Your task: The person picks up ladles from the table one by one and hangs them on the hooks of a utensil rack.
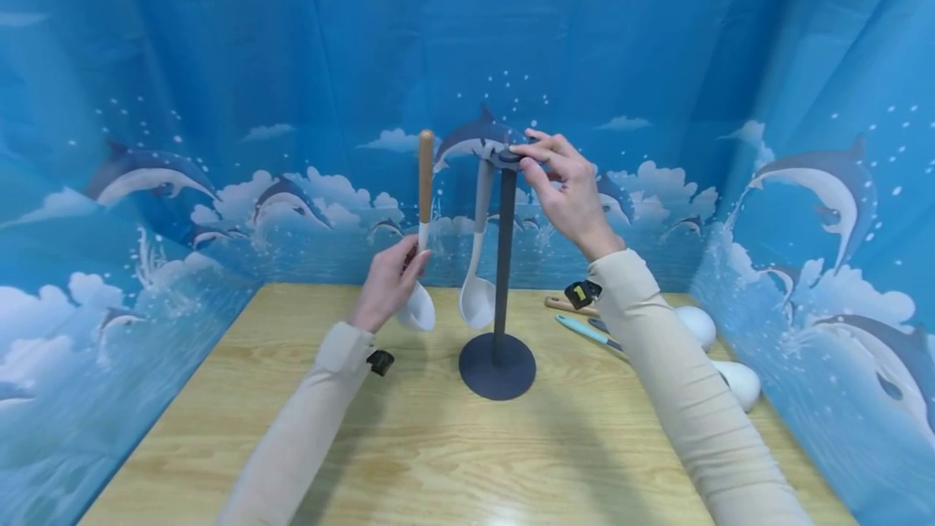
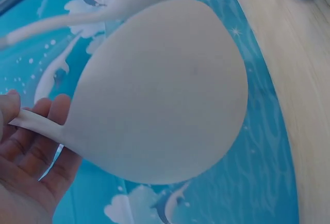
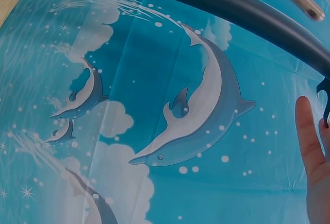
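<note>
My left hand (image 1: pixel 387 281) pinches the white neck of a ladle (image 1: pixel 425 185), holding it upright with the wooden handle on top and the white bowl below. Its bowl (image 2: pixel 160 95) fills the middle of the left wrist view. To the right, a dark utensil stand (image 1: pixel 504 266) rises from a round base. From its top hangs another ladle (image 1: pixel 482 193), grey-handled with a white bowl. My right hand (image 1: pixel 570 193) has thumb and fingertips on the stand's hooked top. The right wrist view catches only part of that hand, beside a dark hook (image 3: pixel 324 92).
On the right of the wooden table (image 1: pixel 438 461) lie several utensils: a wooden handle (image 1: pixel 570 306), a teal handle (image 1: pixel 584 329), and white rounded heads (image 1: pixel 741 384) partly behind my right sleeve. A blue dolphin-print curtain (image 1: pixel 365 39) encloses the back and sides.
</note>
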{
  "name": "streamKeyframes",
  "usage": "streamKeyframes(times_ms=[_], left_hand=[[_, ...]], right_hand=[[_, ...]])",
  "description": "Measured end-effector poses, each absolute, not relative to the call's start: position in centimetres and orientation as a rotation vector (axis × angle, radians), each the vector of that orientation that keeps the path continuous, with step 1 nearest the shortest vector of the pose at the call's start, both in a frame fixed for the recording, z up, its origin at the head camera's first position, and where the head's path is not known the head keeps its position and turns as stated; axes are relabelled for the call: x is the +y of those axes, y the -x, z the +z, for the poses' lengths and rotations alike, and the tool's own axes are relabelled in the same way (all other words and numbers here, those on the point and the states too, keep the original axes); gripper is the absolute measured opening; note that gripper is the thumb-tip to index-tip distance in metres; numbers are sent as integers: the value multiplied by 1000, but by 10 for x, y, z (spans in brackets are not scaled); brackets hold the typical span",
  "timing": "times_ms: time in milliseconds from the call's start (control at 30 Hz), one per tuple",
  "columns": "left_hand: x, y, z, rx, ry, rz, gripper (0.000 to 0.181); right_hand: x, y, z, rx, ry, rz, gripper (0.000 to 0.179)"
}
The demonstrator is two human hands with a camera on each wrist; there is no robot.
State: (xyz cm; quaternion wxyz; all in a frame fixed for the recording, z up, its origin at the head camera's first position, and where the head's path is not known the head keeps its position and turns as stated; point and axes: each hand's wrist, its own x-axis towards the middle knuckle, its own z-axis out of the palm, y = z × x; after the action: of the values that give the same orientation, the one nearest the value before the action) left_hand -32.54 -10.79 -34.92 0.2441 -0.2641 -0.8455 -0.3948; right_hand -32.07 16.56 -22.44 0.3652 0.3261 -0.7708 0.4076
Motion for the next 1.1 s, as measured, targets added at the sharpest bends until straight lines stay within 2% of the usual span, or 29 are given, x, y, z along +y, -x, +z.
streamKeyframes(times_ms=[267,533,1100], left_hand=[[-93,319,-343,-2298,803,-1032,12],[-85,317,-346,-2254,856,-1028,18],[-82,317,-348,-2231,863,-1012,17]], right_hand=[[166,322,-224,-1975,-846,1050,27],[165,321,-225,-1980,-842,1037,27],[165,321,-225,-1977,-856,1033,28]])
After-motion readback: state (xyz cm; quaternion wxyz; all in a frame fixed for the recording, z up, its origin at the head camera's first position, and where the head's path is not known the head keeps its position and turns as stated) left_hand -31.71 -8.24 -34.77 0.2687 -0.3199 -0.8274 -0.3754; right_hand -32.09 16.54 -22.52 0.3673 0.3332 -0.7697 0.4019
